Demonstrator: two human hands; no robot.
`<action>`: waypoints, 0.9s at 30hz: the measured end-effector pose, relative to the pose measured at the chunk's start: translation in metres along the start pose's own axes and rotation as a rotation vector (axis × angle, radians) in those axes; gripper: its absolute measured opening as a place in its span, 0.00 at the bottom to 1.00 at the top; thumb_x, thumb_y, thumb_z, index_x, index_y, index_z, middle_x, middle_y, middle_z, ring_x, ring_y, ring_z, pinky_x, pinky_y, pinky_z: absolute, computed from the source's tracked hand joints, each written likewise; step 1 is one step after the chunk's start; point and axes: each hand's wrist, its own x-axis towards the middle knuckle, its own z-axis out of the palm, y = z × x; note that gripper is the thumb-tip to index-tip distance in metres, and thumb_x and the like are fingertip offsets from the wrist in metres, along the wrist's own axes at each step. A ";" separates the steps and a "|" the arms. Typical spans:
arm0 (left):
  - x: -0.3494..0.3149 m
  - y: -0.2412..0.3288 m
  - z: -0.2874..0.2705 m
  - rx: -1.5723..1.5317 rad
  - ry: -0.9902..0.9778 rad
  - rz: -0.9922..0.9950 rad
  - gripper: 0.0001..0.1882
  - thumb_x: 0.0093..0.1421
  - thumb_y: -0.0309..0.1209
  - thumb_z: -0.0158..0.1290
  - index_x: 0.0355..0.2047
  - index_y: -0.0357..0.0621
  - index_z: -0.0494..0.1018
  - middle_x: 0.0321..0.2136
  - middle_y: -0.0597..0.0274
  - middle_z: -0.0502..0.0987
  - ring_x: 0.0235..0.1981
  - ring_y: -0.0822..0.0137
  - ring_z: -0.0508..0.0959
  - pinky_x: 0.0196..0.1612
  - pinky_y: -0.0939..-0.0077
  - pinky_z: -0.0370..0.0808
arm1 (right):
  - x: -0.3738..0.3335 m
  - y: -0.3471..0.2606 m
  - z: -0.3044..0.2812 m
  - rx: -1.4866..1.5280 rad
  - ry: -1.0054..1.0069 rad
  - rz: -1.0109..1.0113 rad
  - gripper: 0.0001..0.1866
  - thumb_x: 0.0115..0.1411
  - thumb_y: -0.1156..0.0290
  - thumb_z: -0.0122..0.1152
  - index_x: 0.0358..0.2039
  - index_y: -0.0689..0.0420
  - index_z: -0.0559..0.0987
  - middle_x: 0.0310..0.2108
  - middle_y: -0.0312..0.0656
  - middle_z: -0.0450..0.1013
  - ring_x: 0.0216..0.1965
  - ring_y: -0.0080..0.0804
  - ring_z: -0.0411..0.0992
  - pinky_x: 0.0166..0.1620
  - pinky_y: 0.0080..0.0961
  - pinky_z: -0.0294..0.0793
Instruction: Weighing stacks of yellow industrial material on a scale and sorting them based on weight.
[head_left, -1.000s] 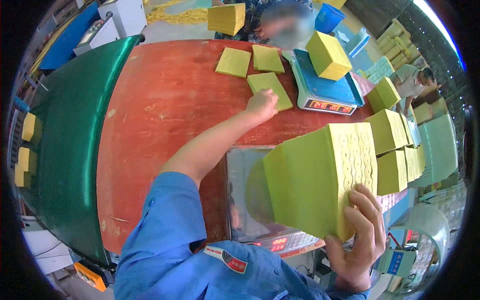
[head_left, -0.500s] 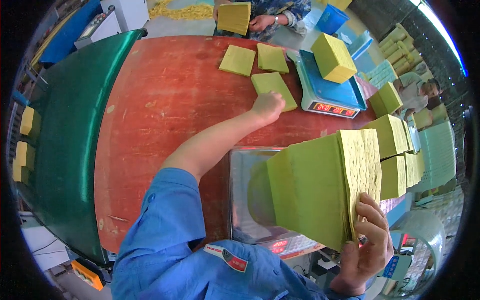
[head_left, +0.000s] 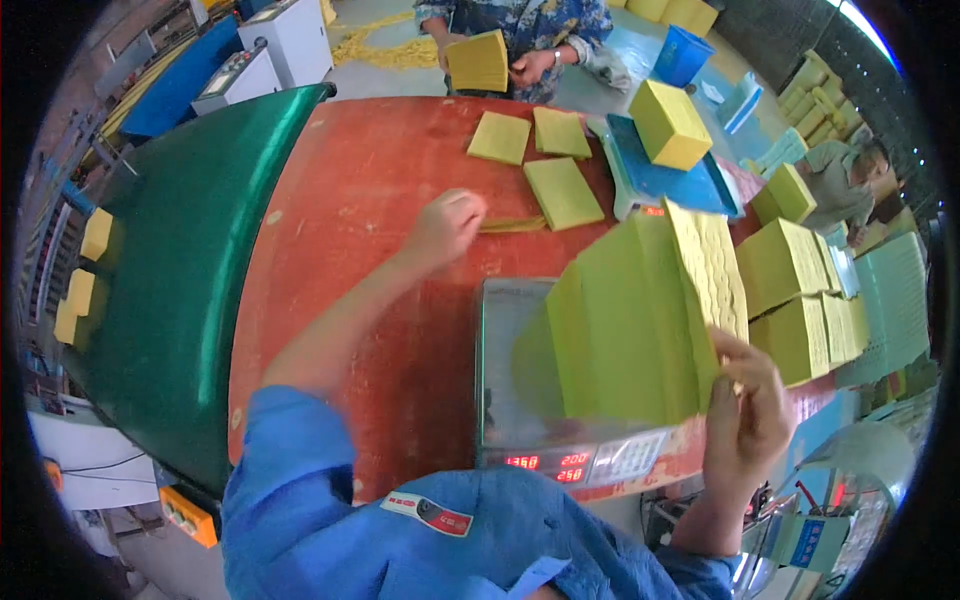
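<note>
My right hand [head_left: 748, 420] grips the near edge of a thick stack of yellow-green sheets [head_left: 640, 320], tilted on edge above a steel weighing scale [head_left: 505, 360] with a red display. My left hand [head_left: 445, 225] reaches across the red table [head_left: 350, 220], fingers curled on a thin bundle of yellow sheets [head_left: 512, 225] lying flat. Just beyond that bundle lies another thin yellow stack [head_left: 563, 192].
Two more thin yellow stacks [head_left: 500, 137] lie at the table's far edge. A blue scale [head_left: 660, 175] carries a yellow block [head_left: 670, 122]. Several yellow blocks [head_left: 790, 270] stand to the right. Another person [head_left: 520, 40] across the table holds a yellow stack. A green conveyor [head_left: 170, 270] runs along the left.
My left hand has pulled back toward me from the flat stack, drawing a thin bundle with it. The big stack in my right hand has tilted further over the scale.
</note>
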 end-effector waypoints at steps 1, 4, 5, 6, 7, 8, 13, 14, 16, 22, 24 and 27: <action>-0.026 0.005 -0.023 0.071 -0.051 0.025 0.07 0.56 0.23 0.54 0.36 0.37 0.74 0.36 0.51 0.77 0.39 0.51 0.78 0.41 0.63 0.75 | -0.003 0.001 -0.006 0.020 0.024 0.042 0.02 0.55 0.83 0.55 0.30 0.65 0.73 0.36 0.55 0.78 0.42 0.39 0.78 0.46 0.28 0.74; -0.110 0.052 -0.081 0.220 -0.210 -0.088 0.08 0.58 0.23 0.51 0.39 0.36 0.72 0.33 0.47 0.74 0.37 0.46 0.74 0.40 0.56 0.73 | -0.006 0.015 -0.027 0.212 0.091 0.150 0.02 0.59 0.83 0.53 0.31 0.65 0.74 0.38 0.48 0.78 0.37 0.24 0.73 0.44 0.21 0.70; -0.143 0.069 -0.094 0.268 -0.244 -0.150 0.08 0.58 0.23 0.51 0.39 0.36 0.71 0.34 0.46 0.74 0.38 0.45 0.74 0.42 0.56 0.73 | -0.006 0.021 -0.032 0.365 0.124 0.212 0.02 0.60 0.83 0.52 0.32 0.65 0.74 0.39 0.45 0.78 0.37 0.20 0.71 0.43 0.19 0.69; -0.172 0.090 -0.105 0.317 -0.263 -0.148 0.08 0.58 0.22 0.51 0.38 0.36 0.72 0.35 0.47 0.74 0.39 0.45 0.74 0.43 0.56 0.73 | -0.007 0.033 -0.038 0.376 0.135 0.164 0.04 0.64 0.80 0.52 0.32 0.64 0.75 0.37 0.39 0.76 0.36 0.16 0.68 0.41 0.18 0.68; -0.195 0.112 -0.112 0.363 -0.283 -0.145 0.08 0.58 0.22 0.51 0.38 0.36 0.72 0.36 0.47 0.75 0.39 0.44 0.74 0.43 0.57 0.73 | -0.011 0.047 -0.048 0.372 0.143 0.167 0.04 0.64 0.80 0.52 0.32 0.64 0.75 0.37 0.39 0.76 0.36 0.16 0.68 0.41 0.18 0.68; -0.214 0.136 -0.117 0.334 -0.303 -0.220 0.08 0.57 0.22 0.51 0.38 0.36 0.72 0.37 0.47 0.75 0.40 0.45 0.75 0.44 0.57 0.73 | -0.015 0.063 -0.057 0.443 0.212 0.206 0.04 0.64 0.78 0.53 0.33 0.63 0.75 0.36 0.37 0.75 0.37 0.16 0.68 0.40 0.17 0.67; -0.303 0.224 -0.103 0.317 -0.265 -0.395 0.07 0.56 0.22 0.51 0.37 0.36 0.72 0.39 0.47 0.75 0.43 0.48 0.75 0.48 0.57 0.73 | -0.018 0.133 -0.090 0.661 0.581 0.394 0.07 0.66 0.71 0.54 0.38 0.61 0.77 0.37 0.33 0.72 0.36 0.19 0.67 0.35 0.18 0.67; -0.314 0.239 -0.096 0.320 -0.296 -0.418 0.08 0.56 0.22 0.51 0.37 0.37 0.72 0.40 0.47 0.75 0.45 0.48 0.75 0.49 0.58 0.72 | -0.026 0.156 -0.104 0.009 0.556 0.115 0.08 0.67 0.70 0.53 0.39 0.62 0.77 0.37 0.33 0.72 0.36 0.20 0.68 0.35 0.20 0.68; -0.328 0.266 -0.086 0.343 -0.335 -0.484 0.08 0.56 0.22 0.52 0.37 0.37 0.72 0.41 0.47 0.75 0.46 0.48 0.75 0.50 0.58 0.72 | -0.047 0.187 -0.128 -0.206 0.575 0.075 0.10 0.67 0.69 0.54 0.41 0.63 0.77 0.37 0.36 0.73 0.37 0.24 0.70 0.36 0.23 0.71; -0.374 0.306 -0.061 0.611 0.260 -0.752 0.11 0.61 0.34 0.54 0.36 0.38 0.71 0.37 0.53 0.75 0.40 0.53 0.76 0.46 0.62 0.73 | -0.151 0.255 -0.123 -0.339 0.327 0.116 0.09 0.65 0.72 0.55 0.41 0.62 0.78 0.38 0.46 0.76 0.38 0.31 0.74 0.42 0.27 0.74; -0.390 0.302 -0.059 0.331 0.478 -1.136 0.13 0.62 0.37 0.55 0.36 0.39 0.71 0.35 0.55 0.76 0.37 0.58 0.77 0.41 0.64 0.75 | -0.180 0.258 -0.102 -0.272 -0.024 0.155 0.09 0.62 0.74 0.57 0.42 0.62 0.78 0.40 0.50 0.76 0.42 0.38 0.75 0.46 0.32 0.74; -0.383 0.298 -0.056 -0.208 0.774 -1.601 0.18 0.61 0.47 0.56 0.36 0.43 0.72 0.28 0.61 0.76 0.27 0.69 0.77 0.26 0.75 0.75 | -0.202 0.228 -0.081 -0.102 -0.285 -0.024 0.10 0.59 0.76 0.58 0.42 0.61 0.78 0.43 0.53 0.75 0.49 0.46 0.74 0.49 0.38 0.72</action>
